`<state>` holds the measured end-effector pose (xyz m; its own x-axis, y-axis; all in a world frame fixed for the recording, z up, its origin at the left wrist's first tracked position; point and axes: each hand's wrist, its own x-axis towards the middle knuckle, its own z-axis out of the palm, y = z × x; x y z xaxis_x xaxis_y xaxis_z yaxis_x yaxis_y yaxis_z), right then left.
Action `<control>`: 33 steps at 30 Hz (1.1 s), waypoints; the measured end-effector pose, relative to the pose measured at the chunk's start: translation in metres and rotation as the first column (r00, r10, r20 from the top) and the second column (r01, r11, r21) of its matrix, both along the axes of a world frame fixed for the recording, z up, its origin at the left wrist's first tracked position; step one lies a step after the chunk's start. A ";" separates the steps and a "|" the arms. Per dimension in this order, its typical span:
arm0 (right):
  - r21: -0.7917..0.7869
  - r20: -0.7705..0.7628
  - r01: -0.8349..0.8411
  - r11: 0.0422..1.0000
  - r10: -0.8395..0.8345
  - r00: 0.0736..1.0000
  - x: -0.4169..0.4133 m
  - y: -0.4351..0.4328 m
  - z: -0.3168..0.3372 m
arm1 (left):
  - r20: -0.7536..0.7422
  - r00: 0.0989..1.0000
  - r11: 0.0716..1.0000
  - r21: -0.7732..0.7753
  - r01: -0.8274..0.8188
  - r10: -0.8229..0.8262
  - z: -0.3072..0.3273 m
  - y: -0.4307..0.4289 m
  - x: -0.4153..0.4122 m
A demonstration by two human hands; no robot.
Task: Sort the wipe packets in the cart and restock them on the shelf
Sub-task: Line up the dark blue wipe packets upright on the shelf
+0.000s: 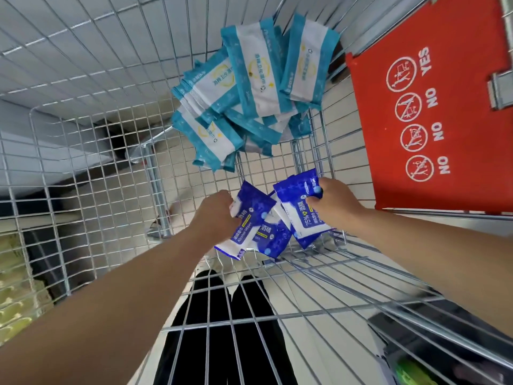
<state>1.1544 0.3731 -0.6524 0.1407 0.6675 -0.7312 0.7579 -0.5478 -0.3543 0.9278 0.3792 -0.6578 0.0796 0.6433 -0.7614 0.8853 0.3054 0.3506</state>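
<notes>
I look down into a wire shopping cart (91,173). Several teal-and-white wipe packets (249,79) are heaped at the far end of the basket. Near me lie dark blue alcohol wipe packets. My left hand (215,215) grips one blue packet (245,226) at its left edge. My right hand (330,205) pinches another blue packet (298,207) by its upper right corner, thumb on its face. A third blue packet (273,237) lies between and partly under them on the cart floor.
The red fold-down child seat flap (433,112) with NO/YES pictograms fills the right side. Cart walls rise on the left and far sides. Tiled floor and my dark trousers (222,315) show through the mesh. Yellow-green goods (14,287) sit outside at lower left.
</notes>
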 end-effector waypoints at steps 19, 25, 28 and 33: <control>-0.024 -0.068 0.022 0.999 -0.023 0.997 -0.036 0.011 0.007 | 0.165 0.986 0.985 -0.174 0.001 0.028 0.024 0.015 -0.065; 0.134 -0.090 -0.010 0.991 0.022 0.996 -0.061 0.033 0.080 | 0.209 0.976 0.996 -0.068 -0.051 0.065 0.087 0.037 -0.080; 0.294 -0.140 0.006 0.956 0.037 0.989 -0.079 0.045 0.137 | 0.257 0.958 0.992 -0.022 -0.125 0.126 0.134 0.046 -0.091; 0.462 -0.238 0.064 0.885 0.054 0.970 -0.105 0.059 0.232 | 0.354 0.889 0.941 0.066 -0.333 0.290 0.229 0.045 -0.113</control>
<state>1.0498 0.4316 -0.4202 0.0068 0.9367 -0.3500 0.6162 -0.2796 -0.7363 0.8150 0.4241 -0.4293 0.0959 0.7629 -0.6394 0.5754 0.4816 0.6610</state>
